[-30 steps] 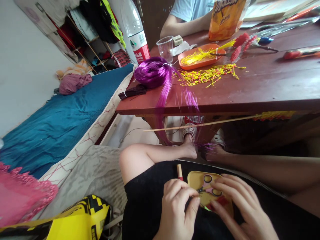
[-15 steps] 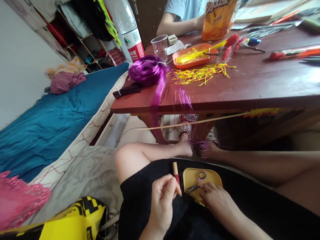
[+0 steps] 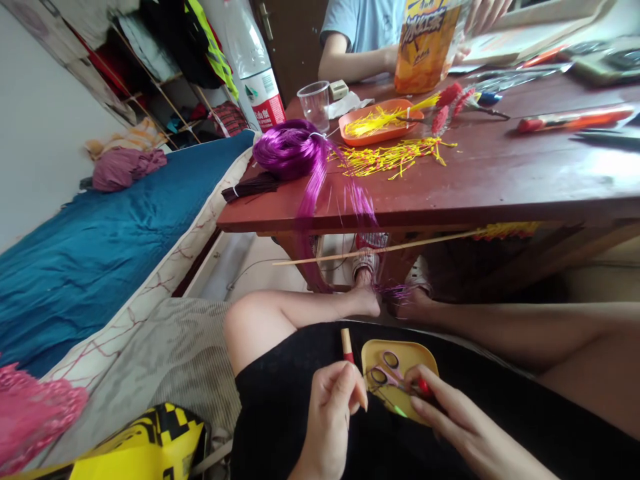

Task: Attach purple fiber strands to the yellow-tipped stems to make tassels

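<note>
My left hand (image 3: 336,403) is closed in a pinch above the black cloth on my lap; what sits between its fingertips, if anything, is too small to make out. A short wooden stick with a red lower part (image 3: 347,341) shows just beyond those fingers. My right hand (image 3: 445,400), over the right side of a yellow tray (image 3: 427,353), pinches a small red object (image 3: 425,387) whose kind is mostly hidden by the fingers. Scissors with pinkish handles (image 3: 391,361) lie in the tray, near a small bright green piece (image 3: 399,411).
A red-brown table (image 3: 480,180) stands ahead, with a purple fibre bundle (image 3: 285,150) hanging over its edge. Yellow stamens (image 3: 395,159) and an orange dish (image 3: 370,139) lie on it. A thin stick (image 3: 345,255) crosses below the edge. Another person's arm (image 3: 350,65) rests behind.
My right hand has come up from the tray with the small red object in its fingers. The scissors have shifted, and both handle loops now show. My left hand stays pinched.
</note>
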`<state>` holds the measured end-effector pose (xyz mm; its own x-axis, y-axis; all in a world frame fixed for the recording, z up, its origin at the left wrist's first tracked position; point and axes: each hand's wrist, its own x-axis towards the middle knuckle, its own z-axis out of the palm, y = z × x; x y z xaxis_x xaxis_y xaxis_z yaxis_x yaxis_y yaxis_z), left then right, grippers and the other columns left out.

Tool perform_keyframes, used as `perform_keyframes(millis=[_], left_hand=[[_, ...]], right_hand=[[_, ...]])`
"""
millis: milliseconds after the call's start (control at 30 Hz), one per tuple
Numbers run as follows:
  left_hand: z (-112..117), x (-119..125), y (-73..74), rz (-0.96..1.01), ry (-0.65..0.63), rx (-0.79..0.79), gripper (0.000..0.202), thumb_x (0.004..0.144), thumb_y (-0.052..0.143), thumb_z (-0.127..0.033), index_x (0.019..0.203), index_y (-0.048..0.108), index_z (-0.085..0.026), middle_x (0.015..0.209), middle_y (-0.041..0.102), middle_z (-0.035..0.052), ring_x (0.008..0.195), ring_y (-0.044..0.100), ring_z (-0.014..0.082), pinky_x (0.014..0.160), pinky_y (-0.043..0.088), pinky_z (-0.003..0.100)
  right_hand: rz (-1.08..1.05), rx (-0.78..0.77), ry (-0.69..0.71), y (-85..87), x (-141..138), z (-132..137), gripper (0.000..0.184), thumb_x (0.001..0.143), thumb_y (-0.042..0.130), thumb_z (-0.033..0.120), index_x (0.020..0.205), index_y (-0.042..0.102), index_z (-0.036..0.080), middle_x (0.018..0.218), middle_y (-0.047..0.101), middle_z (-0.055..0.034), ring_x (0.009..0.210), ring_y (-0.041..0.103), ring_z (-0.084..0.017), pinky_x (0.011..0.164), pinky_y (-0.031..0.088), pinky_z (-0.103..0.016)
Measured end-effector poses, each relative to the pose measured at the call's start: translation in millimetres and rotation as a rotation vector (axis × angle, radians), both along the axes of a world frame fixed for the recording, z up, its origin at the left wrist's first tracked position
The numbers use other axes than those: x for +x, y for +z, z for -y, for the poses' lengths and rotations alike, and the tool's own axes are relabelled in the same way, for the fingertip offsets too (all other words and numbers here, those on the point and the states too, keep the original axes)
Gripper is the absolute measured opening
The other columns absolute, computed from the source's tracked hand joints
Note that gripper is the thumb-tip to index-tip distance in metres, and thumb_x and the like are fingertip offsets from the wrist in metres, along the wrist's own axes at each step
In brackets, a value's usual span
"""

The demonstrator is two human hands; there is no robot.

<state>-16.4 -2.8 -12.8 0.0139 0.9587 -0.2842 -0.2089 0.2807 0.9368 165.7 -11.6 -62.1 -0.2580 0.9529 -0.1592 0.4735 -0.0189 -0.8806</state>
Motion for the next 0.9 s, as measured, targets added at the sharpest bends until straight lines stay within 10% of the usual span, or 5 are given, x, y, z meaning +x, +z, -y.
perform_keyframes(millis=[233,700,900], left_hand=[[0,13,-1.4,0.277,0.085,-0.094,0.050,0.076,0.058,-0.047,0.041,0.039,-0.017,0.042,0.027,-0.0062,0.046,0.023,0.0083,0.049,0.018,0.026],[-2,17,-1.7,0.338,0.131,-0.154,0.046,0.070,0.066,-0.045,0.041,0.045,-0.016,0.041,0.030,-0.0062,0.046,0.025,0.0088,0.051,0.018,0.026],[1,17,-4.6,0.326,0.131,-0.162,0.047,0.070,0.065,-0.046,0.040,0.044,-0.017,0.040,0.029,-0.0065,0.046,0.024,0.0087,0.050,0.017,0.026]], right_hand=[[-0.644,-0.631,-0.364,16.7,-44,-7,0.048,0.077,0.047,0.060,0.053,0.047,0.018,0.044,0.032,0.0081,0.041,0.029,-0.008,0.041,0.026,-0.020],[-0.618,-0.437,-0.265,15.0,-44,-9,0.053,0.078,0.040,0.066,0.069,0.060,0.018,0.060,0.047,0.0017,0.059,0.041,-0.014,0.060,0.039,-0.025],[-0.527,-0.518,-0.359,19.4,-48,-7,0.050,0.078,0.040,0.063,0.056,0.047,0.020,0.050,0.037,0.0049,0.047,0.034,-0.012,0.045,0.033,-0.023]])
